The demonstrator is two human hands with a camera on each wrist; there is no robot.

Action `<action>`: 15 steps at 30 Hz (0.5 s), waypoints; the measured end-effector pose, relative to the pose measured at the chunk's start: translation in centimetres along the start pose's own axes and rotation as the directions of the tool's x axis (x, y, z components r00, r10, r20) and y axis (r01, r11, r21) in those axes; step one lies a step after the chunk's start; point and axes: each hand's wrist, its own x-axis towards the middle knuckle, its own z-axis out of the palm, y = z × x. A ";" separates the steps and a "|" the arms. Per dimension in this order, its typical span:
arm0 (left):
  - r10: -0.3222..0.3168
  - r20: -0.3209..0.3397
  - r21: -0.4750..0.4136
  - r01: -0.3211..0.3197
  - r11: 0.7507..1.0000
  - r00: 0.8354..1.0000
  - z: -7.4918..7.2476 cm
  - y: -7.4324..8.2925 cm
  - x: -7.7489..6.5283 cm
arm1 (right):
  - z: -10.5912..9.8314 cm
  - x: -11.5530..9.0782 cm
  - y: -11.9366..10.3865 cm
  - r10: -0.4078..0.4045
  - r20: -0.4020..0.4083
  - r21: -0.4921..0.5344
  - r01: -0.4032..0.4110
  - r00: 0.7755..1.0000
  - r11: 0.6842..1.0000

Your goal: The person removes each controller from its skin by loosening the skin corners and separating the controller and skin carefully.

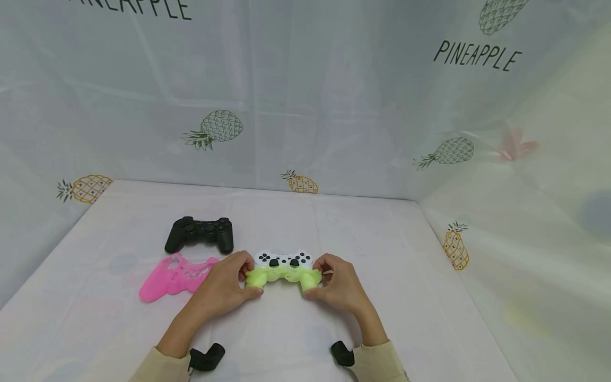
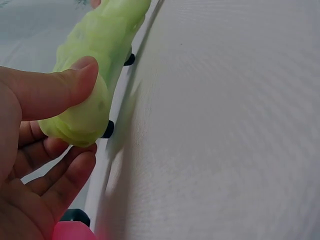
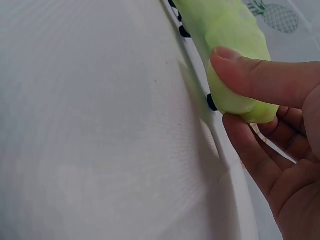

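Note:
A white game controller [image 1: 284,258] with black buttons and sticks faces up in the head view. A lime green silicone cover [image 1: 286,272] wraps its handles and lower part, while the upper white face shows bare. My left hand [image 1: 223,284] grips the left handle through the cover, thumb at the near end. On the other side, my right hand [image 1: 342,284] pinches the right handle between thumb and fingers. Both wrist views show the thumbs pressed on the wrinkled cover [image 2: 95,50], with fingers curled beneath the handle ends [image 3: 245,107].
A black game controller [image 1: 202,232] lies on the white-covered table [image 1: 382,233], behind my left hand. A pink silicone cover [image 1: 164,281] lies just left of that hand. Pineapple-printed sheeting [image 1: 329,106] hangs behind the table and along its sides.

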 end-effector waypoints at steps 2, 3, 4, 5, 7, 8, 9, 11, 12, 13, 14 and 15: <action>0.002 -0.002 -0.008 -0.002 1.000 1.000 0.0 0.0 0.0 | 0.0 0.0 0.0 -0.002 -0.003 -0.003 0.002 1.000 1.000; 0.004 -0.004 -0.010 -0.004 1.000 1.000 0.0 0.0 0.0 | 0.0 0.0 0.0 -0.002 -0.004 -0.002 0.002 1.000 1.000; 0.006 -0.006 -0.013 -0.006 1.000 1.000 0.0 0.0 -0.1 | 0.0 0.0 0.0 -0.002 -0.005 -0.002 0.002 1.000 1.000; 0.009 -0.009 -0.015 -0.009 1.000 1.000 0.0 0.0 -0.1 | 0.0 0.0 -0.1 -0.001 -0.006 -0.001 0.001 1.000 1.000; 0.013 -0.015 -0.020 -0.014 1.000 1.000 -0.1 0.0 -0.1 | -0.1 0.1 -0.1 0.001 -0.009 0.005 -0.001 1.000 1.000; 0.015 -0.016 -0.021 -0.016 1.000 1.000 0.0 0.1 -0.1 | -0.1 0.1 0.0 0.003 -0.011 0.009 -0.003 1.000 1.000; 0.016 -0.017 -0.022 -0.016 1.000 1.000 0.0 0.1 -0.1 | -0.1 0.1 0.0 0.004 -0.013 0.014 -0.004 1.000 1.000; 0.019 -0.020 -0.021 -0.020 1.000 1.000 0.0 0.1 0.0 | -0.1 0.1 0.0 0.006 -0.016 0.023 -0.005 1.000 1.000; 0.021 -0.023 -0.019 -0.022 1.000 0.999 0.1 0.1 0.0 | -0.1 0.1 0.0 0.007 -0.017 0.026 -0.006 1.000 1.000; 0.025 -0.028 -0.015 -0.025 1.000 0.999 0.1 0.1 0.0 | -0.1 0.1 0.0 0.007 -0.017 0.028 -0.007 1.000 1.000; 0.030 -0.033 -0.012 -0.030 0.999 0.999 0.1 0.1 0.0 | -0.1 0.1 -0.1 0.009 -0.018 0.029 -0.009 1.000 1.000; 0.031 -0.037 -0.011 -0.032 0.999 0.999 0.1 0.1 0.0 | -0.1 0.2 -0.1 0.010 -0.018 0.031 -0.010 1.000 0.999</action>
